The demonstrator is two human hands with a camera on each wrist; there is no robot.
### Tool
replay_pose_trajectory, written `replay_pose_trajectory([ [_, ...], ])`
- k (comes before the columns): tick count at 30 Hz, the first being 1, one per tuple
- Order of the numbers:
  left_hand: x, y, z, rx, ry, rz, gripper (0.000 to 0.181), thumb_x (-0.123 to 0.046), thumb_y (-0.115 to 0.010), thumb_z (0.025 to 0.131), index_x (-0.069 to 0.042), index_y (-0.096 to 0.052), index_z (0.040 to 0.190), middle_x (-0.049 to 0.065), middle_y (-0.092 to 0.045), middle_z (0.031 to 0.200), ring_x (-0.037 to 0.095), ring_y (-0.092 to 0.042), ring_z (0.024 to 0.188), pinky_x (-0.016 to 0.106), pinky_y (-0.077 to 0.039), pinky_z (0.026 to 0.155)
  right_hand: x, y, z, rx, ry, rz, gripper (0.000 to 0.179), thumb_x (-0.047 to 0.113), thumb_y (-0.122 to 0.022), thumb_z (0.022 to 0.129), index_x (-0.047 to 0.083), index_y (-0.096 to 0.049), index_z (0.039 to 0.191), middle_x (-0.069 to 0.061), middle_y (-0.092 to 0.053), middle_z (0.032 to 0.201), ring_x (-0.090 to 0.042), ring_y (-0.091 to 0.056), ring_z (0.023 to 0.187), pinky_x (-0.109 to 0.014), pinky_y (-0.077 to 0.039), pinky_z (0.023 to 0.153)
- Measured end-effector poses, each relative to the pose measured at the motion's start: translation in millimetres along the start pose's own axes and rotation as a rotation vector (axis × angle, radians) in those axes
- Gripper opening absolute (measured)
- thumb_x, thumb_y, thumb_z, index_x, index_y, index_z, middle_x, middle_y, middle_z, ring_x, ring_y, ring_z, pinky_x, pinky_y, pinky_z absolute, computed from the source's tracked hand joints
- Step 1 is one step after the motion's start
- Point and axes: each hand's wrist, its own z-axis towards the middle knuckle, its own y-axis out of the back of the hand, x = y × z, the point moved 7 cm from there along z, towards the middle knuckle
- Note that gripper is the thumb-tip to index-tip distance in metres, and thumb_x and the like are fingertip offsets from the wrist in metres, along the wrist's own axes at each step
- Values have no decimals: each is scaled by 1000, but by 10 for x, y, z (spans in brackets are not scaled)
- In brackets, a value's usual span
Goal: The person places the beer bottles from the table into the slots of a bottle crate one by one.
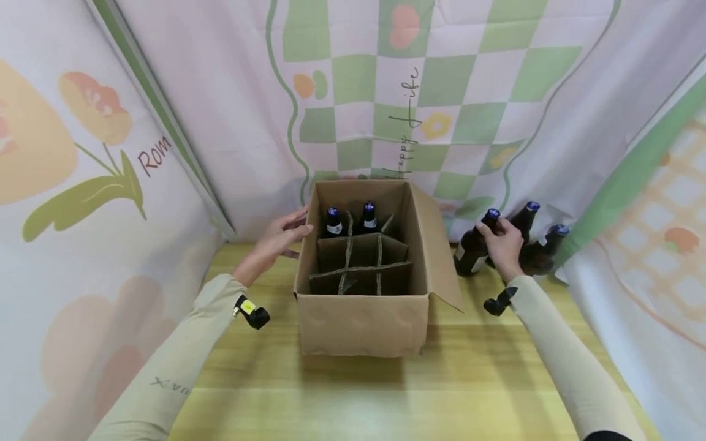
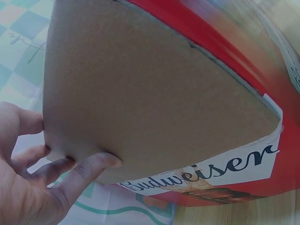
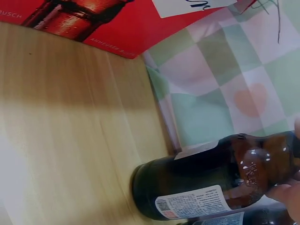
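Observation:
An open cardboard box (image 1: pixel 364 324) with dividers stands on the table, two capped bottles (image 1: pixel 368 217) in its far cells. At its left side my left hand (image 1: pixel 276 239) grips a brown flap (image 2: pixel 154 103), thumb on its face and other fingers at the edge. Right of the box, my right hand (image 1: pixel 504 245) holds a dark brown beer bottle (image 3: pixel 201 178) by the neck, between thumb and fingers. This bottle is slightly tilted in the head view. Two more bottles, one behind (image 1: pixel 526 220) and one to the right (image 1: pixel 543 251), stand close beside that hand.
Another flap (image 1: pixel 438 245) sticks out from the box's right side. Printed cloth (image 1: pixel 380 92) hangs behind and on both sides of the wooden table (image 1: pixel 353 404). Red Budweiser printing (image 3: pixel 108 18) covers the box's outer side.

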Motion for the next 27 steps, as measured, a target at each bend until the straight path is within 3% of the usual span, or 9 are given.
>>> replay_pose_trajectory([
  [2,4,-8,-3,2,-2,-2,67,-22,-62,105,-29,-32,165,15,-33,169,41,-52,138,33,-65,77,-10,-19,-7,-9,10,4,41,33,-75,98,1,-71,123,-22,-73,124,15,-49,84,-10,-45,84],
  [8,22,-41,24,9,-12,-30,67,-21,-63,105,-28,-34,165,16,-37,167,40,-54,137,34,-66,75,-44,-57,-44,-56,101,161,42,17,-72,100,3,-63,138,-22,-70,132,2,-63,108,-11,-50,93],
  [11,28,-45,30,15,-15,-32,67,-21,-63,104,-28,-34,165,16,-37,166,40,-54,137,34,-66,75,-37,-57,-40,-53,126,177,40,17,-72,101,2,-64,137,-20,-70,133,1,-63,111,-11,-50,94],
  [13,23,-39,25,13,-15,-23,68,-22,-62,104,-28,-33,165,16,-36,167,40,-53,137,34,-66,76,-33,-46,-19,-45,124,161,38,20,-73,100,1,-66,132,-17,-72,126,3,-62,103,-11,-49,88],
  [16,19,-28,13,6,-11,-20,68,-22,-63,104,-29,-33,165,16,-36,167,39,-53,137,34,-66,77,-58,-18,39,-22,85,169,35,29,-76,97,2,-71,119,-2,-73,108,6,-57,90,-10,-45,80],
  [20,20,-11,1,3,-1,-24,68,-22,-63,104,-29,-33,165,16,-37,167,39,-53,138,34,-66,76,-82,-16,112,40,50,233,31,32,-78,96,4,-68,104,18,-64,86,3,-54,82,-10,-44,75],
  [22,19,0,0,4,0,-19,68,-22,-62,105,-29,-32,165,15,-36,167,39,-53,138,33,-65,76,-59,-35,133,77,66,254,32,30,-77,97,2,-67,110,22,-61,84,3,-55,82,-10,-45,75],
  [27,22,18,2,2,-2,-8,68,-23,-62,105,-29,-32,165,14,-35,168,39,-52,139,33,-65,76,-19,-74,136,144,82,281,53,23,-73,100,0,-58,145,25,-65,94,8,-60,89,-7,-47,78],
])
